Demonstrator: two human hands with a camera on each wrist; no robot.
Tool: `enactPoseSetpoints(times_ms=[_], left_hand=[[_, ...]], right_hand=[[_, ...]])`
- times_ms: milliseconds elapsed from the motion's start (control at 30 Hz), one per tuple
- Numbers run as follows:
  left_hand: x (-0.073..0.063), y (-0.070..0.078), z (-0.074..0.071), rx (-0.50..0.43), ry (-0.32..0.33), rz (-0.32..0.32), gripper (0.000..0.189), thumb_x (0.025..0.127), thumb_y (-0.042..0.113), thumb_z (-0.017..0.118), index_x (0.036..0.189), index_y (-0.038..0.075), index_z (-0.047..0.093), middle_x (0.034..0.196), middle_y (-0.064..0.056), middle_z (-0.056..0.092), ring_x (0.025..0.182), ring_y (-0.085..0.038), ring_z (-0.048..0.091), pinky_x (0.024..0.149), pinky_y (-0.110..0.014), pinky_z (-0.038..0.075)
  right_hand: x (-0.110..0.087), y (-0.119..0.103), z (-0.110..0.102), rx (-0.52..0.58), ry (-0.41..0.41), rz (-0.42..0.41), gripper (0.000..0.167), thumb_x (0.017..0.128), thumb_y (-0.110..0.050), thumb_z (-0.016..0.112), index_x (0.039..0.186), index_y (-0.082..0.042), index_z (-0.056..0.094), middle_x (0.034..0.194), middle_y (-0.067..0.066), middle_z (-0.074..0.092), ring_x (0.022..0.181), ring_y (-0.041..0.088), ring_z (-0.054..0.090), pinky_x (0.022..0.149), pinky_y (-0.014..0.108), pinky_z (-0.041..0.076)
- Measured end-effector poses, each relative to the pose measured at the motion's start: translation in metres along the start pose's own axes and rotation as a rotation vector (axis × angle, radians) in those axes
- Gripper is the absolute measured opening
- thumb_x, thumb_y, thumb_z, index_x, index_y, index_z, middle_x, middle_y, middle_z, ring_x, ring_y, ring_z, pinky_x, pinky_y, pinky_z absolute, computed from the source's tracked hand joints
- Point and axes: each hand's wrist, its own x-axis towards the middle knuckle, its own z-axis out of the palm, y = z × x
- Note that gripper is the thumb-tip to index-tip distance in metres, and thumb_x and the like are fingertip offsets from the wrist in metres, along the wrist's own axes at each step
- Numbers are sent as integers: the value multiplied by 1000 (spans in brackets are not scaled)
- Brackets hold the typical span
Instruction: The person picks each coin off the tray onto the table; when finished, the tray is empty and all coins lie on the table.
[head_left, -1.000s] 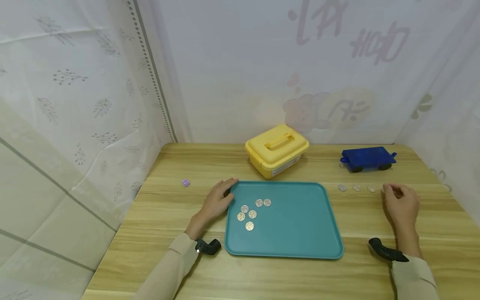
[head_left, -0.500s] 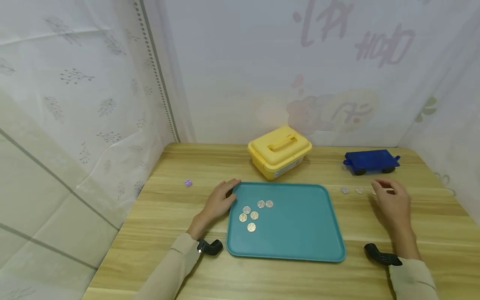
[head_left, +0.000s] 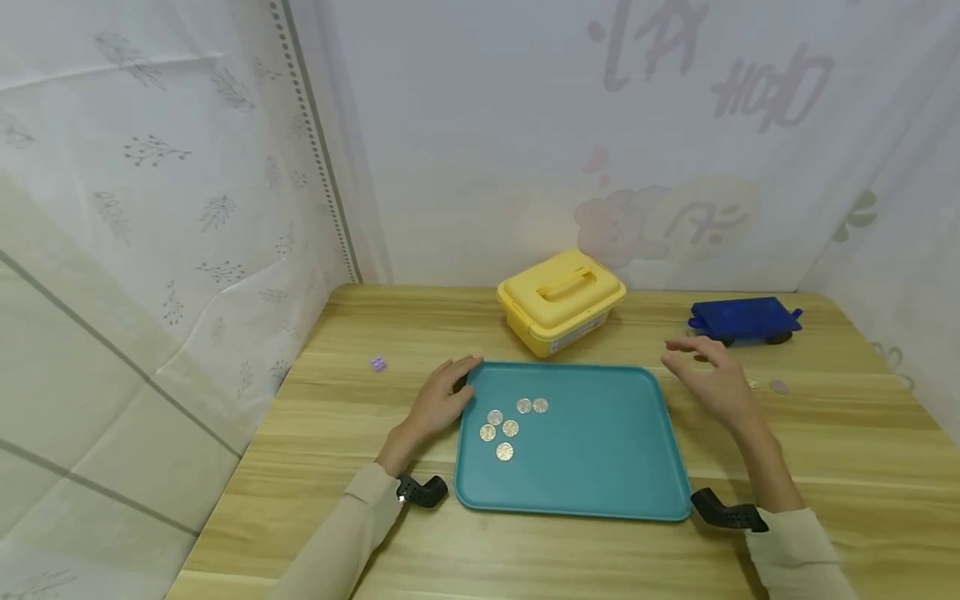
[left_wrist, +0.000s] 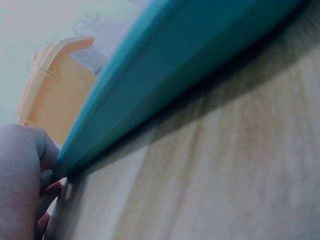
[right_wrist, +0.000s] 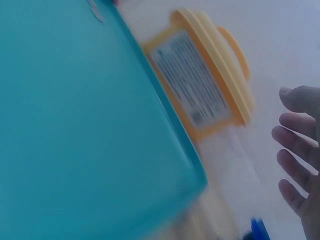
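Note:
My left hand rests at the back left corner of a teal tray, fingers stretched along the rim and thumb at its left side. In the left wrist view its fingertips touch the tray corner. Several shiny coins lie on the tray's left half. My right hand is over the table just right of the tray, with thumb and fingers apart. The right wrist view shows these fingers spread with nothing between them. Behind this hand lie a gold-toned coin and a silvery coin; the hand hides the spots to their left.
A lidded yellow box with a handle stands behind the tray. A blue toy wagon with dark wheels is at the back right. One small purple block lies left of the tray. Patterned curtains hang behind the table.
My right hand has left the rightmost coin of the row on the table and moved left toward the tray, its fingers spreading. The left hand has stayed at the tray corner.

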Motion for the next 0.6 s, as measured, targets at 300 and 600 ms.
enactPoseSetpoints(times_ms=[300, 600], left_hand=[[2, 0, 0, 4, -3, -1, 49, 97, 14, 51, 147, 12, 51, 154, -6, 47, 147, -21, 38, 129, -35, 15], [1, 0, 0, 4, 0, 1, 49, 97, 15, 51, 146, 11, 51, 154, -8, 48, 147, -23, 39, 129, -37, 16]], right_hand=[[0, -24, 46, -4, -101, -140, 33, 94, -19, 69, 124, -5, 68, 121, 11, 68, 114, 15, 52, 93, 49, 47], [-11, -40, 86, 10, -241, -148, 33, 93, -23, 70, 122, -6, 69, 123, 8, 66, 120, 29, 55, 98, 55, 50]])
